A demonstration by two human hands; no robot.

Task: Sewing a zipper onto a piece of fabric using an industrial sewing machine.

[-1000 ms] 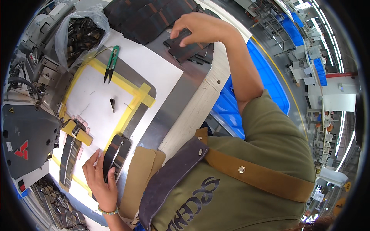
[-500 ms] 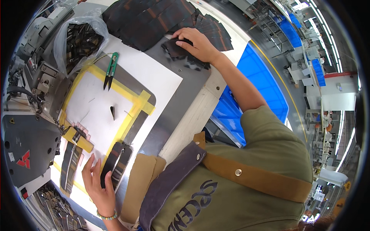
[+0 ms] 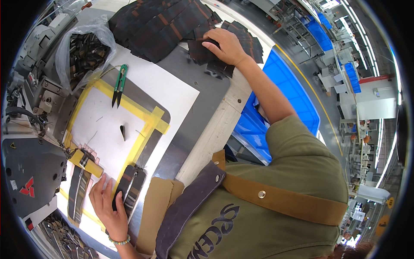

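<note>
Right hand (image 3: 226, 47): grips a dark cloth piece (image 3: 199, 52) near the far end of the table's (image 3: 195, 116) right edge, beside the cloth pile (image 3: 159, 28).
Left hand (image 3: 108, 209): open, fingers spread, thumb over the edge of a dark strip (image 3: 134, 183) by the white paper's (image 3: 180, 88) right edge.
Scissors (image 3: 121, 77): well apart from both hands, across the yellow tape (image 3: 130, 105).
Open room: bare table between white paper and right edge.

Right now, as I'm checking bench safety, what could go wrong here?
The green snips lie with bare points, so a passing hand might get pricked. The left hand rests by the zippered piece and could nudge it askew. The dark piece in the right hand might drag nearby pieces.
</note>
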